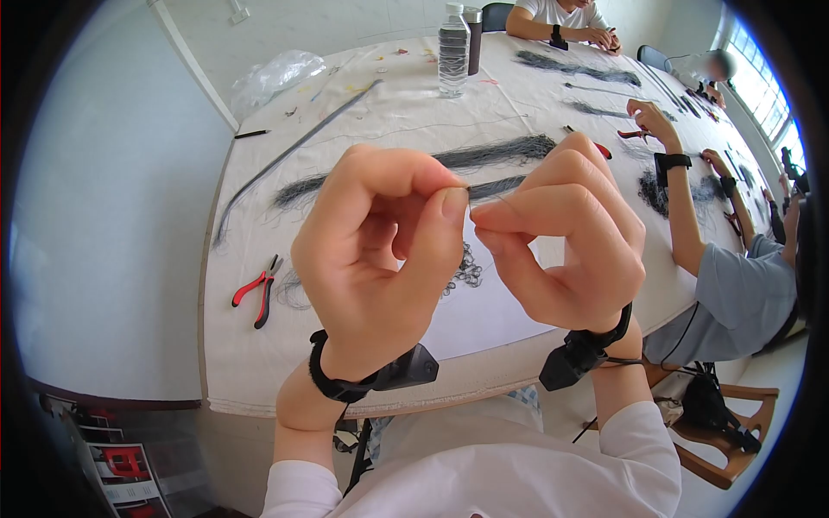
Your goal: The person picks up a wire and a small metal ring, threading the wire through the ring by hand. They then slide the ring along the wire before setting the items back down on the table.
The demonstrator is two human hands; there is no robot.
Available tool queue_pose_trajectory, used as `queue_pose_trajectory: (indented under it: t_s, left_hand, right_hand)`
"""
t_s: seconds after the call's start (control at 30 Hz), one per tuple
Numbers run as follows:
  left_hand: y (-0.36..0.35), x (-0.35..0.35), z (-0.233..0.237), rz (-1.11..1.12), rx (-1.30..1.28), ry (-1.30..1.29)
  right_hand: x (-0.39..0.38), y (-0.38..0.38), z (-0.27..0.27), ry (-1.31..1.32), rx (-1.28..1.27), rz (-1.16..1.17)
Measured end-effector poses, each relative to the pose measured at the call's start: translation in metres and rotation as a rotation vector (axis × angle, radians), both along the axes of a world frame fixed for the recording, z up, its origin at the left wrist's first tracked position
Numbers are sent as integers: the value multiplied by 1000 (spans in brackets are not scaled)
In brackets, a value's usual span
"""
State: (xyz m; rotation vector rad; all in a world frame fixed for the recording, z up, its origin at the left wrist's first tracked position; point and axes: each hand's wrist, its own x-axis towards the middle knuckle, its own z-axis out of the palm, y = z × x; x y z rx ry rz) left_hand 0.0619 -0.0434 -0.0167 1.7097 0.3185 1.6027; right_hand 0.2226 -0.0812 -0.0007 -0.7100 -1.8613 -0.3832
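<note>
My left hand (pixel 384 229) and my right hand (pixel 566 233) are raised over the table, each pinched, with the fingertips nearly meeting. A thin dark strand seems to lie between the fingertips; its ends are too fine to make out. Behind the hands a bundle of dark wires (pixel 496 153) lies across the cloth. Small dark loops (pixel 469 269) rest on a white sheet (pixel 484 321) below them, partly hidden by my left hand. Red-handled pliers (pixel 262 292) lie to the left, their handles apart.
On the white-clothed table (pixel 250 363) stand a water bottle (pixel 453 52) and a dark flask (pixel 473 39). A long wire bundle (pixel 294 147), a pen (pixel 252 134) and a plastic bag (pixel 281 76) lie left. Co-workers sit at the far side and right, one arm (pixel 682 198) near.
</note>
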Motion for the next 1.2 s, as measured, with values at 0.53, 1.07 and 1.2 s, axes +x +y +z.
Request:
queue_pose_trajectory:
  t_s: [0.53, 1.07, 1.2]
  left_hand:
    - [1, -2, 4, 249, 281, 222]
    - [4, -13, 10, 118, 414, 262]
    - [0, -12, 11, 174, 373, 209]
  right_hand:
    - [-3, -16, -4, -120, 280, -313]
    - [5, 1, -2, 177, -243, 123]
    - [0, 2, -5, 115, -155, 160]
